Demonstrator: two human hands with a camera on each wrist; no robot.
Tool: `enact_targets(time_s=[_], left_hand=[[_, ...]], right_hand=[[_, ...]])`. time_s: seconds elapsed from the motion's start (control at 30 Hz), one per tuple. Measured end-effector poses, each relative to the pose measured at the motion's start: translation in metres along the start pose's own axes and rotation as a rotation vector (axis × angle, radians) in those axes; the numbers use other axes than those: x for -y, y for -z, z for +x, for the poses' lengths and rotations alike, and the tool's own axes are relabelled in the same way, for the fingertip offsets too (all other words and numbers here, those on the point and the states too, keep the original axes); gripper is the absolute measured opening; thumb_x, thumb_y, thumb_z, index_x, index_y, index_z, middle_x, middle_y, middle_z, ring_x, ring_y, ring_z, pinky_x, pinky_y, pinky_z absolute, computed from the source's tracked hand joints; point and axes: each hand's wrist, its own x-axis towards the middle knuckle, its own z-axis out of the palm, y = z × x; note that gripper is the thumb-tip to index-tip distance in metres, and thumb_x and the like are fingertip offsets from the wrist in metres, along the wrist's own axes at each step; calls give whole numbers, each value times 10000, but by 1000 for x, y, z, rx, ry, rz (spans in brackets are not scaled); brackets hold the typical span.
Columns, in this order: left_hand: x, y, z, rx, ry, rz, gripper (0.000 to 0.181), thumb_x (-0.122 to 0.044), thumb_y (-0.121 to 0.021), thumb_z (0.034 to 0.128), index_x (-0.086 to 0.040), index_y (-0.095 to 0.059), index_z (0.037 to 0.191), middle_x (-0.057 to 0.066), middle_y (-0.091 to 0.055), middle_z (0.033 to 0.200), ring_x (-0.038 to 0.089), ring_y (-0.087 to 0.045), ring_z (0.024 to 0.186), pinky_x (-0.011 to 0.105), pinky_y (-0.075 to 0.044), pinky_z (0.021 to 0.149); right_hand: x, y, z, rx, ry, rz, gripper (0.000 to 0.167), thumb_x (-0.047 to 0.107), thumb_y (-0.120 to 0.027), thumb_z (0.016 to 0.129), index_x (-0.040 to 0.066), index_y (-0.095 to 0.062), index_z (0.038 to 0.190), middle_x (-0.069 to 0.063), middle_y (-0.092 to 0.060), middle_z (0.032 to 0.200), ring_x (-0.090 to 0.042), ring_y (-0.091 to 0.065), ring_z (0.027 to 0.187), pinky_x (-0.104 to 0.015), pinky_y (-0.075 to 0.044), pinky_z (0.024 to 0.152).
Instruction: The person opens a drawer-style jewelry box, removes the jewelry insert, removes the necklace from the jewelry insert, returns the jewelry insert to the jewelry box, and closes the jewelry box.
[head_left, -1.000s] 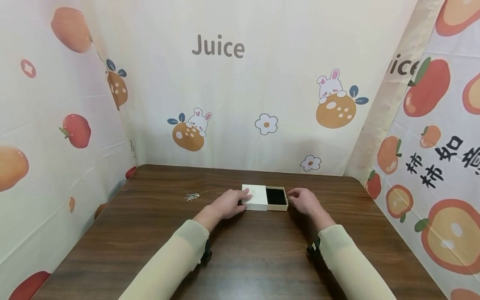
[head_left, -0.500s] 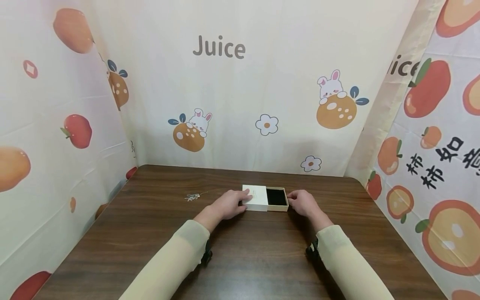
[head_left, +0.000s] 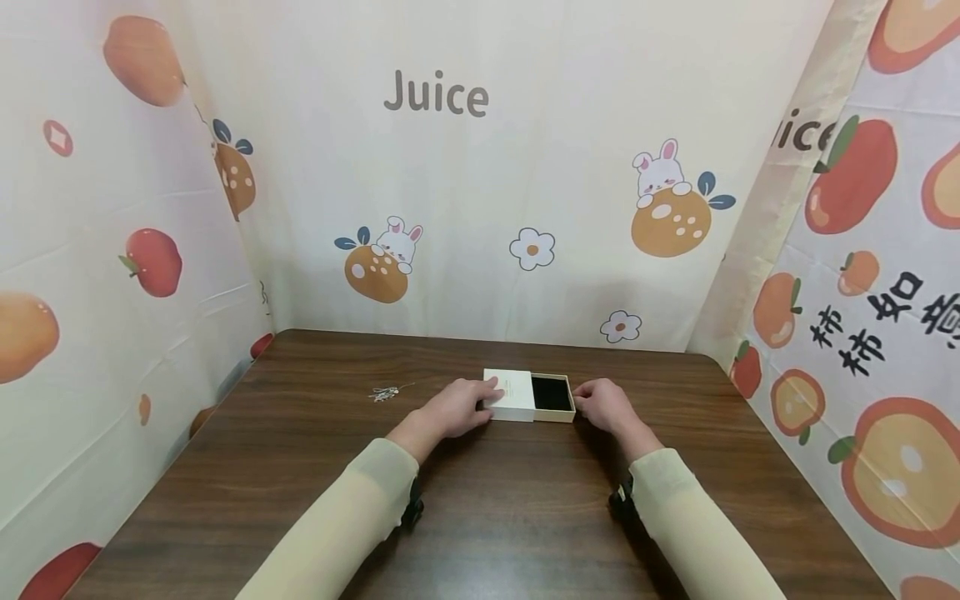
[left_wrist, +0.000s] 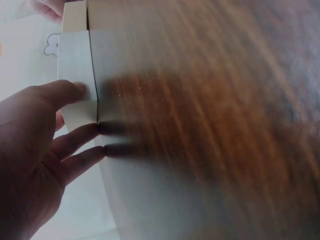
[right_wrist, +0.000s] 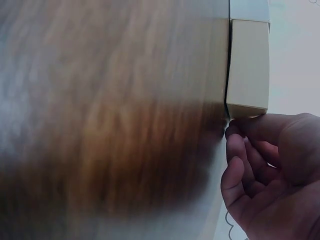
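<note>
A small white drawer box lies on the table, its inner tray slid partway out to the right, showing a black lining. My left hand holds the white sleeve at its left end; in the left wrist view the thumb lies on its near side and two fingertips touch the table. At the tray's right end is my right hand, with curled fingers against the end wall. The right wrist view shows these fingers bunched below the cream tray; any pull tab between them is hidden.
A small silvery piece of jewellery with a thin chain lies on the table left of the box. The brown wooden table ends in front of a printed curtain. More printed cloth hangs on both sides.
The right forearm has shifted very slightly to the left. Both hands stay at the box, and the tray sticks out about as far as before.
</note>
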Motion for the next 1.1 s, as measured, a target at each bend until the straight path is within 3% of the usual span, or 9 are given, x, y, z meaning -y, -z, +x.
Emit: enact_targets(time_s=[1.1], left_hand=[[0, -1, 1, -9, -7, 14, 490, -158, -717, 1077, -124, -627, 1558, 112, -501, 1699, 310, -526, 1557, 470, -460, 1271]], right_hand=[[7, -3, 1, -11, -22, -10, 200, 111, -667, 1053, -3, -828, 1089, -117, -764, 957, -250, -629, 833, -367, -550, 748]])
